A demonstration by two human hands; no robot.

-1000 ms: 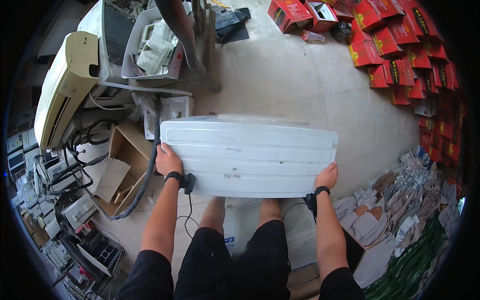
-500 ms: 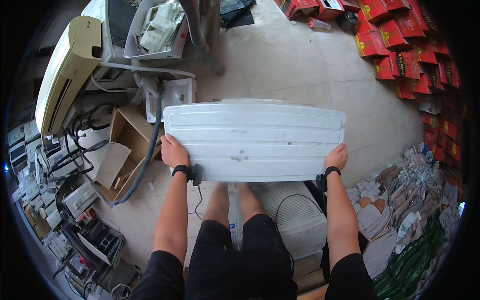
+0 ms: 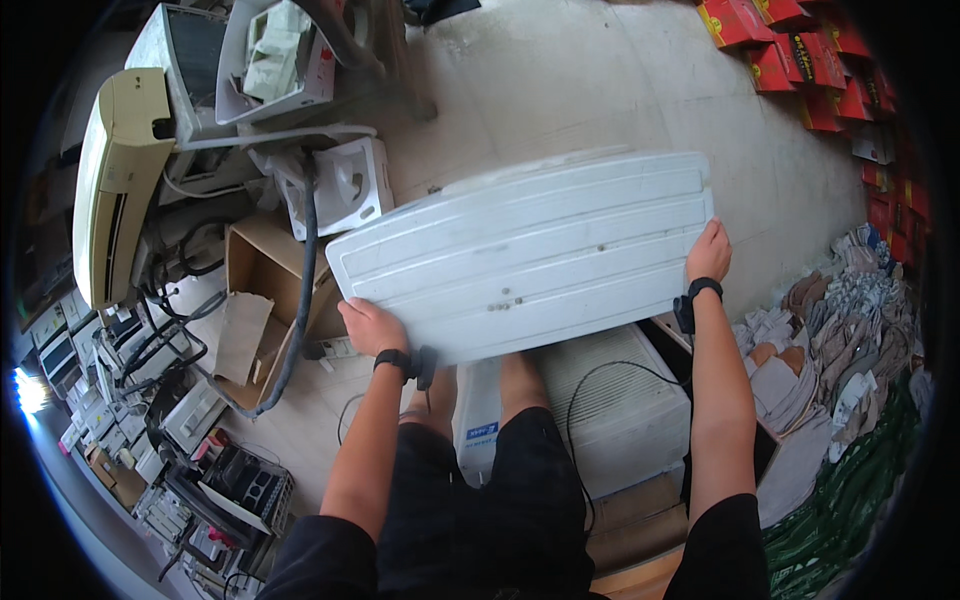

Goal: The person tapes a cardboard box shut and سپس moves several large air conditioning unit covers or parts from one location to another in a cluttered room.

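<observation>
A wide white ribbed panel point(image 3: 530, 245) with a few small dark spots is held in front of my legs, tilted so its right end is higher than its left. My left hand point(image 3: 372, 325) grips its lower left edge, fingers tucked behind. Around the right edge my right hand point(image 3: 708, 252) is closed, its fingertips partly hidden. Both wrists wear a black band with a small device. Below the panel, a white slatted appliance casing point(image 3: 625, 425) stands by my right leg, with a black cable point(image 3: 580, 378) lying over it.
To the left are a cream air-conditioner unit point(image 3: 122, 190), an open cardboard box point(image 3: 262, 265), a grey hose point(image 3: 303, 300) and a white tub of parts point(image 3: 235, 90). At right lie a heap of cloth gloves point(image 3: 850, 340) and stacked red boxes point(image 3: 800, 60). Grey floor point(image 3: 560, 90) stretches ahead.
The panel has gone from nearly level to slanted: its right end rose with my right hand, while its left end and my left hand dropped slightly. My view has shifted too.
</observation>
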